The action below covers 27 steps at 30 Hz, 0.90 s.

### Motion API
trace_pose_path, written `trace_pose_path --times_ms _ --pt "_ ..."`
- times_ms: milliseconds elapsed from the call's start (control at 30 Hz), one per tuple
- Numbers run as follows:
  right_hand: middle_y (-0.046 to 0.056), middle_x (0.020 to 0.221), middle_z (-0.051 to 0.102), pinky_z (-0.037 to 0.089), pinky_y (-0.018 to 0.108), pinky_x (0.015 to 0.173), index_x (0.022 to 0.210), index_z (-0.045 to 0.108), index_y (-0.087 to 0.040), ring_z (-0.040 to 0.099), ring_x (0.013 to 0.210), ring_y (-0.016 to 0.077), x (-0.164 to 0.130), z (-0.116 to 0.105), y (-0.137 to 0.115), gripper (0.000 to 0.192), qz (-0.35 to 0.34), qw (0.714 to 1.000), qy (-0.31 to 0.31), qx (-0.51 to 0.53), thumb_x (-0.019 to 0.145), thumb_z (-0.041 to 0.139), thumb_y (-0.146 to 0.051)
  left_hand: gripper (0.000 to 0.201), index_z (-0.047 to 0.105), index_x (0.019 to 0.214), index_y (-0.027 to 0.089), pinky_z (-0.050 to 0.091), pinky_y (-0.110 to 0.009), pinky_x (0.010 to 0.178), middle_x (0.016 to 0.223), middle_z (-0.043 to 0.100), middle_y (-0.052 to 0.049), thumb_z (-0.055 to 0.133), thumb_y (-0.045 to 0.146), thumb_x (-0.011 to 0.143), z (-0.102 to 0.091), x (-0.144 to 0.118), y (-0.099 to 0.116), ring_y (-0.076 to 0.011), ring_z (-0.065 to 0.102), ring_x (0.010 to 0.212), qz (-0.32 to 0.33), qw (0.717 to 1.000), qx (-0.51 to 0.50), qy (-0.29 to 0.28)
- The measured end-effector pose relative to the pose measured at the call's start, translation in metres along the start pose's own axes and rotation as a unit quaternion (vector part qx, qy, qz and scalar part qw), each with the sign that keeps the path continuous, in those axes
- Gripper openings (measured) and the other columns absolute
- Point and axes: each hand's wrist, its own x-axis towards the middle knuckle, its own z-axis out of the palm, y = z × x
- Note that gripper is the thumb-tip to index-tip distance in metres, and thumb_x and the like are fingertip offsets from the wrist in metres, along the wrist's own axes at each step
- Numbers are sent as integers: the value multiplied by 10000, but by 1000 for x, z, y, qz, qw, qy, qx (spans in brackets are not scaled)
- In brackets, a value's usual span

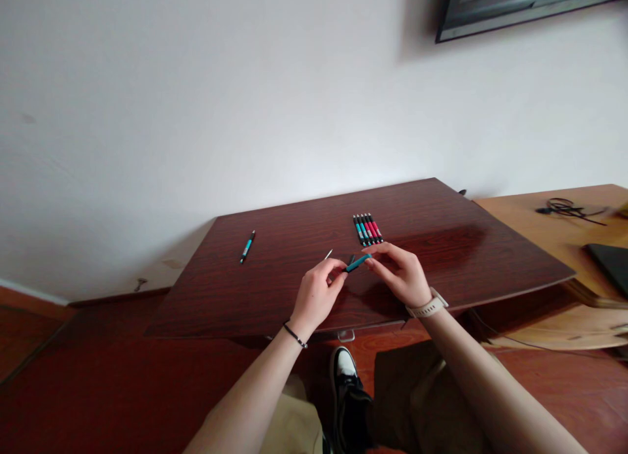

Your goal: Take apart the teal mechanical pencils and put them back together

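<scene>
Above the near part of the dark wooden table [289, 290], a teal pen barrel [358, 263] with a dark end spans the gap between my hands. My left hand [318, 290] pinches its dark left end between thumb and fingers. At the teal right end, the thumb and fingertips of my right hand [400, 274] close on it. A thin, pale pointed piece [328, 253] shows just beyond my left fingers; whether that hand holds it, I cannot tell. Behind the barrel is a small dark piece [351, 259], partly hidden.
Several teal and pink pens [367, 229] lie side by side beyond my right hand. One teal and black pen [248, 247] lies alone at the left. To the right, a lighter desk [515, 225] bears a black cable [566, 209] and a dark flat object [608, 264].
</scene>
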Motion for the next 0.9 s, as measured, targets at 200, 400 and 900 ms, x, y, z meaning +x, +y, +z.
trace_pose_path --times_ms 200,400,900 --pt "74 1188 792 623 430 967 1229 776 -301 763 1026 267 1 -1 -3 275 -47 998 -34 -11 1017 676 -446 146 701 1110 255 577 -350 877 1079 778 -45 645 164 1010 12 -3 7 -222 737 937 58 996 56 -24" --pt "60 1108 806 648 387 890 1274 713 -288 783 906 230 -1 1 -2 299 -7 999 -24 27 1013 697 -434 146 701 1119 260 579 -340 871 1076 778 -38 646 175 1013 17 -2 12 -219 739 965 53 998 23 -30" --pt "90 1141 813 676 363 829 1165 582 -264 806 888 214 -3 8 9 272 -1 988 48 146 1002 745 -409 90 752 1049 217 539 -279 728 1036 792 -35 682 245 999 9 7 7 -185 734 875 -29 995 -94 17"
